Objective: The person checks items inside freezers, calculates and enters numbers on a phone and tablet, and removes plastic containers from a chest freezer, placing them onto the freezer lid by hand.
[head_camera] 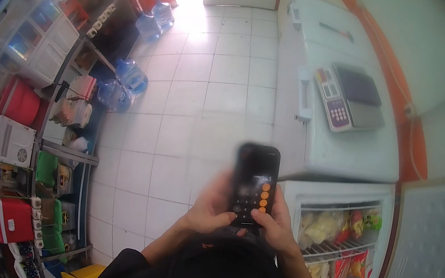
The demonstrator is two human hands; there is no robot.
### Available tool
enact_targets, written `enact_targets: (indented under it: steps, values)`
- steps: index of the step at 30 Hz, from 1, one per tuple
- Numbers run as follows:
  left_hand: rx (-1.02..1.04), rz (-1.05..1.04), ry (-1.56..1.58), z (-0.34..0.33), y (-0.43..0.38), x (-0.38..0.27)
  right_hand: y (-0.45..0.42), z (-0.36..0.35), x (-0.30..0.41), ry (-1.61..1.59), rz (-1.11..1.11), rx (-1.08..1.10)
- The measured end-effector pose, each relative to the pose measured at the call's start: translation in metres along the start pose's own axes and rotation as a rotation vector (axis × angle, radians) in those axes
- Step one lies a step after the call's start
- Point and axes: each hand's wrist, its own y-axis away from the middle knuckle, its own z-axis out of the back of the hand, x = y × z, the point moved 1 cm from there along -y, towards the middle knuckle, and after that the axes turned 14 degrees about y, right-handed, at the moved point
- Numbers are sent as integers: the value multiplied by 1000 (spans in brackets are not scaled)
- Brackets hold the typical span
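Observation:
A smartphone (253, 187) with a calculator keypad on its dark screen is held upright before my chest. My left hand (212, 206) grips its left edge, the thumb resting at the lower left of the screen. Around the right edge wraps my right hand (276, 225), its thumb over the lower right keys. Part of the upper screen is blurred. To the right of my hands, an open chest freezer (292, 192) shows wire baskets with bagged food (321, 227) and red packets (348, 265).
A digital scale (351, 100) and a hammer-like tool (337, 31) lie on a closed chest freezer (349, 158). Blue water jugs (130, 75) stand on the tiled floor (180, 132) at left. Beside them, metal shelving (69, 150) carries red cool boxes (12, 215) and green cases (56, 226).

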Motion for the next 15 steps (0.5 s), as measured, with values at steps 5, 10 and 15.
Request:
enact_targets:
  steps: [5, 10, 15]
  values:
    - [-11, 0, 91, 64, -105, -32, -123, 33, 22, -18, -11, -64]
    - [66, 52, 79, 131, -222, -78, -242, 66, 43, 18, 11, -151]
    - [153, 210, 114, 179, -327, -127, -332, 89, 75, -137, 104, -99]
